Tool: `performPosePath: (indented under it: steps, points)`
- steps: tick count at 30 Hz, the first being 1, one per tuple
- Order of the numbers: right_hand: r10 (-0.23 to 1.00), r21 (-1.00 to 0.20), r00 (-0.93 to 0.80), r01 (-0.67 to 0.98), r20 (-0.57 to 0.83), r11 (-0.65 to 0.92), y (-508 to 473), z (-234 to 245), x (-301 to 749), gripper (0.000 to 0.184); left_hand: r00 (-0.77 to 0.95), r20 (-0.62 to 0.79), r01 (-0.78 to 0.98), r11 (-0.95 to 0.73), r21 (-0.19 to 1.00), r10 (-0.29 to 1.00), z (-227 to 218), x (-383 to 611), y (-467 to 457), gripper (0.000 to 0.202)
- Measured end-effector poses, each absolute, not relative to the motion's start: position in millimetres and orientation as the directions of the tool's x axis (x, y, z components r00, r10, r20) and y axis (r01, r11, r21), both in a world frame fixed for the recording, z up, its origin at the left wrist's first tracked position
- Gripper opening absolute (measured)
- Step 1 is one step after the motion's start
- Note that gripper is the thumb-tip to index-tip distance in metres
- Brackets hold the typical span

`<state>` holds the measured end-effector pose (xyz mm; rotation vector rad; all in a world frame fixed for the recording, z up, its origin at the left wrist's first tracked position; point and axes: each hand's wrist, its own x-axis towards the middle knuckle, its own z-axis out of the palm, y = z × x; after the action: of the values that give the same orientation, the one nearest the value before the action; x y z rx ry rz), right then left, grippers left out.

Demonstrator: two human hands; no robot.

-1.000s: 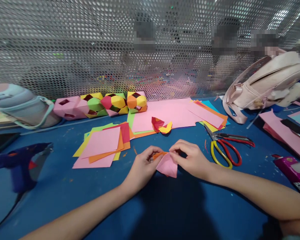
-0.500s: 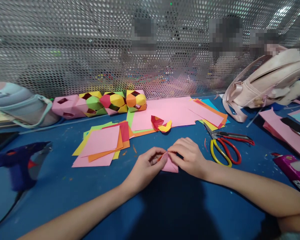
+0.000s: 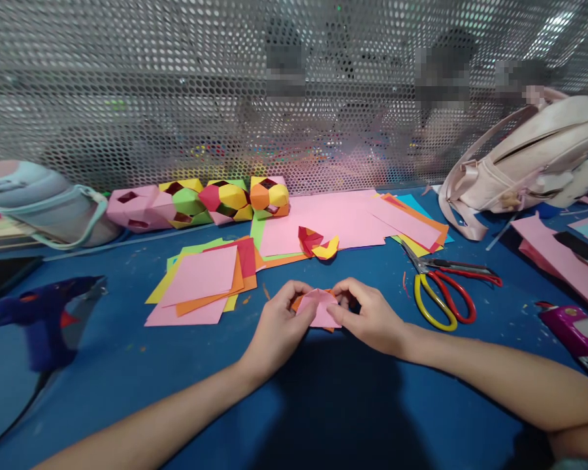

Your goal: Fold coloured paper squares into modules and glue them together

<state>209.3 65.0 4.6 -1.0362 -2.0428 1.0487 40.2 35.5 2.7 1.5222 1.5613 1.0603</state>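
Note:
Between my two hands is a small folded paper piece (image 3: 322, 314), pink on its front with orange showing behind. My left hand (image 3: 285, 326) pinches its left side, thumb on the pink face and fingers behind. On the opposite side my right hand (image 3: 370, 316) grips it the same way, with some fingertips hidden behind the paper. Just beyond lie a red folded paper unit (image 3: 310, 240) and a yellow one (image 3: 327, 249). Left of my hands is a loose stack of coloured paper squares (image 3: 200, 277).
Scissors (image 3: 436, 294) and a box cutter (image 3: 465, 269) lie to the right, near a purple tool (image 3: 573, 333). A blue glue gun (image 3: 44, 320) is at left. Folded paper balls (image 3: 186, 203), large pink sheets (image 3: 333, 219) and a backpack (image 3: 529, 156) line the mesh wall (image 3: 215, 98).
The folded paper has been turned and spread wider, so more pink face and orange edges show. My right hand has shifted from the top tip to the right side.

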Motion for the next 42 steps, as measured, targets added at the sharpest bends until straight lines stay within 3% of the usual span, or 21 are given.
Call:
performPosePath:
  steps: [6,9,15,24,32,42]
  points:
    - [0.866,-0.926,-0.491,0.273,0.099,0.261,70,4,214,0.026,-0.121,-0.046,0.202,0.07,0.977,0.992,4,44,38,0.015]
    - [0.869,-0.931,-0.486,0.269,0.089,0.245,72,3,215,0.029,-0.163,-0.097,0.184,0.126,0.975,0.982,7,45,38,0.016]
    - [0.878,-0.891,-0.456,0.324,0.147,0.317,73,0,211,0.018,-0.163,-0.129,0.184,0.159,0.97,0.978,9,45,38,0.013]
    - [0.847,-0.795,-0.439,0.374,0.301,0.477,73,-4,212,0.018,-0.098,-0.163,0.096,0.172,0.98,0.982,11,45,39,0.016]
    - [0.82,-0.761,-0.46,0.377,0.34,0.527,74,-6,213,0.016,-0.034,-0.103,0.246,0.108,0.963,0.994,11,42,39,0.027]
    - [0.791,-0.745,-0.473,0.345,0.388,0.571,74,-3,213,0.009,-0.031,-0.013,0.373,0.024,0.927,0.999,3,40,40,0.016]
